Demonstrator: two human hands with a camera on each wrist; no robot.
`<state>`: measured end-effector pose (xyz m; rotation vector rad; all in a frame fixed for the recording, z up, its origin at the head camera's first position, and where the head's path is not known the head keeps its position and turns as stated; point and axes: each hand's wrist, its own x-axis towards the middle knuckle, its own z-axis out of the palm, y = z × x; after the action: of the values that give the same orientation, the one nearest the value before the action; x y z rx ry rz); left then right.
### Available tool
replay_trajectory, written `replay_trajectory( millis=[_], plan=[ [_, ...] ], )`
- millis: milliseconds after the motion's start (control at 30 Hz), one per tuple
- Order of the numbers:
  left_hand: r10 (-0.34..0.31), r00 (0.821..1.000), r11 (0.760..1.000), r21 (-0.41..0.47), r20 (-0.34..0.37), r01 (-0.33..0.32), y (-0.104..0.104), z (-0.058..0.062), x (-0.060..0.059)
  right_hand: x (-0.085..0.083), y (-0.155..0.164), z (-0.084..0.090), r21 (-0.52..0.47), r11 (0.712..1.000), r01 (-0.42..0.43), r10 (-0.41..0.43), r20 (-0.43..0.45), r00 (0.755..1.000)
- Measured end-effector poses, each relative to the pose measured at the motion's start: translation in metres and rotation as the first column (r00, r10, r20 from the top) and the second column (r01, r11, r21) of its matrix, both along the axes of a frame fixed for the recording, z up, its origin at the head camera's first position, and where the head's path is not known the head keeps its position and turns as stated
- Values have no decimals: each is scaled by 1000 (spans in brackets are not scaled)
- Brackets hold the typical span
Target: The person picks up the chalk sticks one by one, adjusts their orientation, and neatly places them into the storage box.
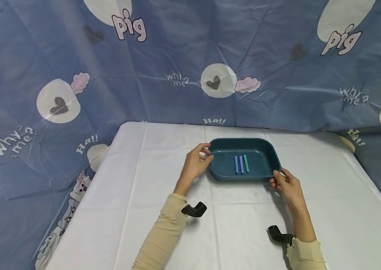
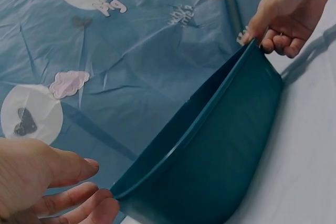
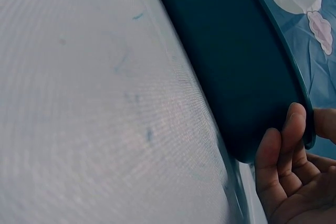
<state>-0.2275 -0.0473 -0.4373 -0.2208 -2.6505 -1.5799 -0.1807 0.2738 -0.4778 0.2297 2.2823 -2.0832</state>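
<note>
A dark teal tray (image 1: 224, 178) with rounded corners and raised walls stands on the white cloth. Inside it, three thin chalk-like sticks lie side by side: a blue stick (image 1: 236, 165), a purple stick (image 1: 241, 165) and a green stick (image 1: 246, 164). My left hand (image 1: 195, 163) is at the tray's left end. In the left wrist view its fingertips (image 2: 107, 208) touch the rim, with the thumb apart from it. At the front right corner my right hand (image 1: 288, 185) pinches the rim between thumb and fingers. Both wrist views hide the sticks behind the tray wall.
White cloth (image 1: 163, 150) covers the table, with faint bluish marks (image 3: 149, 135) near the tray. A blue printed curtain (image 1: 183, 101) hangs behind the table and along its left side. Black wrist mounts (image 1: 194, 209) stick out from both forearms.
</note>
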Motion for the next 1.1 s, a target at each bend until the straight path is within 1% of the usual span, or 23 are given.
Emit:
replay_trajectory(
  millis=[167, 267, 400, 500, 733, 767, 833, 933, 1033, 1100],
  plan=[
    [38, 999, 999, 2, 8, -38, -8, -7, -1, 1, 0, -2, -16, 1000, -8, 8, -11, 1000],
    [46, 999, 999, 11, 25, -46, -12, -11, -1, 1, 0, -3, -8, 1000, -7, 7, -14, 1000],
    [63, 997, 998, 11, 45, -63, -17, -13, 0, 1, 0, -2, -3, 1000, -4, 4, -20, 1000],
    [86, 995, 996, 6, 46, -86, -21, -15, 0, 1, 1, -2, -16, 1000, -4, 4, -27, 1000],
    [127, 990, 992, 0, 53, -127, -37, -20, -2, 0, 1, -3, -5, 1000, -4, 4, -40, 999],
    [131, 990, 991, 2, 60, -132, -40, -20, -2, 0, 0, -3, -16, 1000, 2, -2, -35, 999],
    [137, 988, 990, 7, 77, -138, -45, -21, -2, 0, 0, -3, -2, 1000, 0, 0, -31, 1000],
    [143, 982, 989, 11, 121, -145, -53, -21, -1, 0, 0, -2, -3, 1000, -1, 1, -26, 1000],
    [134, 979, 991, 5, 154, -137, -61, -21, -2, 0, 0, 0, -14, 1000, -2, 1, -34, 999],
    [127, 978, 992, 2, 163, -129, -64, -22, -2, 0, 0, 1, -22, 1000, 0, 0, -37, 999]
  ],
)
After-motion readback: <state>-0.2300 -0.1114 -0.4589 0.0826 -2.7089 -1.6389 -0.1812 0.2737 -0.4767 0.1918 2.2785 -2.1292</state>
